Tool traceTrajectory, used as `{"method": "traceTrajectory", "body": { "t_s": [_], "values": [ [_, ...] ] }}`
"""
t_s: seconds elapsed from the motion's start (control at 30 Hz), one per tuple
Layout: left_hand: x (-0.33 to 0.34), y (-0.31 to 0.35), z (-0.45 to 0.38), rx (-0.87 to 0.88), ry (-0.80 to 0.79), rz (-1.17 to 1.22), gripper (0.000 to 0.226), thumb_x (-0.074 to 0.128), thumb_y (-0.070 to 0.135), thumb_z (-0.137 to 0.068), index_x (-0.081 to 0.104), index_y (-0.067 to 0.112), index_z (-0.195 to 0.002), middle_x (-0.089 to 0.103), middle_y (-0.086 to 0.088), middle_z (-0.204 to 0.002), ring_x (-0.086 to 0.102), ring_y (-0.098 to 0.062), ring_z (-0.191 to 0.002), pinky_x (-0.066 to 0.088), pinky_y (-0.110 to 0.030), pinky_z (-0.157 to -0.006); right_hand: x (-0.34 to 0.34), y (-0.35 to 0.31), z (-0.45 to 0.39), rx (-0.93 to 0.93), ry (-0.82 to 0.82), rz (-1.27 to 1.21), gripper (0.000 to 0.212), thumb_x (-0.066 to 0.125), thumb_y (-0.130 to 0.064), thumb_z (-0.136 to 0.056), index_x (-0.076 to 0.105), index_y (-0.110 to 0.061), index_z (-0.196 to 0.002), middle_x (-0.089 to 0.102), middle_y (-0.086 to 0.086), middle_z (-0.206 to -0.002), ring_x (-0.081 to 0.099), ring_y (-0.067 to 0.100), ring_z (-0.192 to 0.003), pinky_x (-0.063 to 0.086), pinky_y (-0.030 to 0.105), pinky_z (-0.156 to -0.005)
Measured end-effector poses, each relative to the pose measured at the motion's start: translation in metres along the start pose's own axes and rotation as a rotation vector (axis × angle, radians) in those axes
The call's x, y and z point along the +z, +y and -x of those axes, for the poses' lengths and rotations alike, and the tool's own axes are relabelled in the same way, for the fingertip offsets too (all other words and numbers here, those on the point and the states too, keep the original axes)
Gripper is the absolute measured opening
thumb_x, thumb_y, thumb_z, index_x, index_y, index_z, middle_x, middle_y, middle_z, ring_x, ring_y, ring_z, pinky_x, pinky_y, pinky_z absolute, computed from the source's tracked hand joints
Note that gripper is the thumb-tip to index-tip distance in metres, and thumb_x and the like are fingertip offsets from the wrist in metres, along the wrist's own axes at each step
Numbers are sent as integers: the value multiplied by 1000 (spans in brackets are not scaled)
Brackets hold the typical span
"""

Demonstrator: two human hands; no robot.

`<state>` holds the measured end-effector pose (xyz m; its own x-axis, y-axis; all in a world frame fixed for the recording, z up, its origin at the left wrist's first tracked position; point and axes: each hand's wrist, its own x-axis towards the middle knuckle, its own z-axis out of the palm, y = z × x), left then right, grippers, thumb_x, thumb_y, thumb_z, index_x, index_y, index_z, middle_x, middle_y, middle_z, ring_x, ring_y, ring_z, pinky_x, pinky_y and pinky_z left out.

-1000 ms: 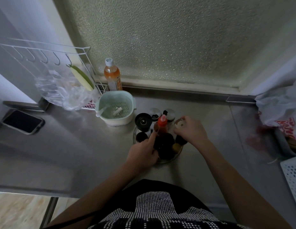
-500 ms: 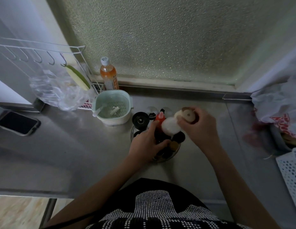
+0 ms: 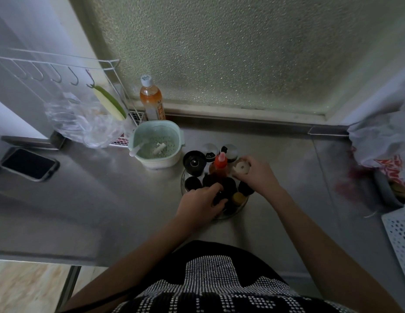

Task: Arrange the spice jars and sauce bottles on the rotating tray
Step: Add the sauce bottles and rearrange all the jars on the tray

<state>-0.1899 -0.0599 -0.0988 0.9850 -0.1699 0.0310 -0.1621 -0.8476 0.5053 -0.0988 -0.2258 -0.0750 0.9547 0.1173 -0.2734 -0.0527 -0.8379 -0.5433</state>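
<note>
A round clear rotating tray [image 3: 238, 208] sits on the steel counter, crowded with several dark-capped jars and bottles. A red-capped sauce bottle [image 3: 220, 164] stands upright near its middle. My left hand [image 3: 200, 205] rests on the tray's near left side, fingers curled around a dark-capped jar [image 3: 218, 198]. My right hand [image 3: 258, 173] grips a pale-lidded jar [image 3: 241, 167] at the tray's far right side. A black grinder [image 3: 194, 162] stands at the tray's far left, and two silver-topped shakers [image 3: 210, 151] stand behind the tray.
A pale green strainer basket [image 3: 157, 143] stands left of the tray. Behind it is an orange drink bottle [image 3: 151, 100]. A phone [image 3: 28, 163] lies far left. A wire rack [image 3: 61, 71] holds a plastic bag. White bags [image 3: 382, 143] and a perforated white basket [image 3: 398, 231] are at right.
My right hand lifted the pale-lidded jar up and tilted it, then brought it back down to the tray's far right side. My left hand stayed on the jars at the near left.
</note>
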Motion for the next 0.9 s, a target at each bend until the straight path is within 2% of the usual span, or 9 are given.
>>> {"method": "traceTrajectory", "body": {
  "t_s": [0.17,0.23,0.3,0.37,0.47,0.6,0.73,0.8,0.9],
  "values": [
    [0,1,0,40,16,-13,27,49,36,-89,53,20,-110,70,-4,-90,66,-29,-78,47,-33,-61,4,17,23,73,144,-220,48,62,-37,-85,47,-18,-127,61,12,-119,62,30,-98,51,43,-87],
    [0,6,-3,110,22,-63,32,49,41,-88,53,19,-111,70,-3,-93,66,-29,-77,42,-31,-57,6,24,37,46,160,-231,29,58,-23,-88,54,-15,-116,64,11,-111,60,20,-79,52,27,-73],
    [2,17,-10,181,-4,-121,38,51,47,-86,53,17,-109,68,-4,-97,66,-29,-77,37,-29,-55,9,28,47,-23,74,-220,31,55,-8,-86,55,-18,-116,62,3,-107,50,5,-67,41,8,-59],
    [7,29,-20,228,-46,-203,41,53,50,-83,53,14,-103,65,-6,-96,65,-30,-73,34,-29,-54,11,29,49,-75,20,-218,36,55,-6,-85,52,-20,-118,57,-3,-106,49,6,-68,37,9,-59],
    [16,34,-30,258,-42,-267,36,62,43,-79,56,9,-89,64,-10,-84,63,-32,-61,33,-29,-49,10,30,45,-95,8,-233,36,62,-6,-80,50,-18,-111,60,1,-109,51,8,-69,39,10,-60],
    [16,30,-27,312,27,-328,33,69,46,-67,56,16,-68,60,1,-60,55,-17,-38,23,-19,-36,5,30,46,-110,13,-202,36,69,-10,-76,48,-20,-103,63,-1,-103,52,4,-56,42,11,-53],
    [1,21,-11,260,169,-44,33,50,49,-78,53,16,-79,58,1,-74,52,-11,-52,39,-22,-41,-12,17,60,-93,271,-347,39,76,-15,-72,46,-22,-96,55,-14,-86,56,4,-65,41,4,-52],
    [-12,18,-6,153,194,254,31,57,45,-76,51,15,-82,51,1,-91,46,-2,-69,46,-18,-59,-23,6,68,-126,362,-458,40,77,-13,-72,46,-19,-97,54,-16,-89,57,3,-71,44,5,-54],
    [-29,19,-6,65,198,632,22,66,37,-72,53,21,-79,46,3,-111,45,12,-99,40,-4,-84,-28,-14,71,-174,289,-560,37,77,-14,-73,47,-21,-95,56,-14,-91,60,5,-76,53,16,-59]
  ]
}}
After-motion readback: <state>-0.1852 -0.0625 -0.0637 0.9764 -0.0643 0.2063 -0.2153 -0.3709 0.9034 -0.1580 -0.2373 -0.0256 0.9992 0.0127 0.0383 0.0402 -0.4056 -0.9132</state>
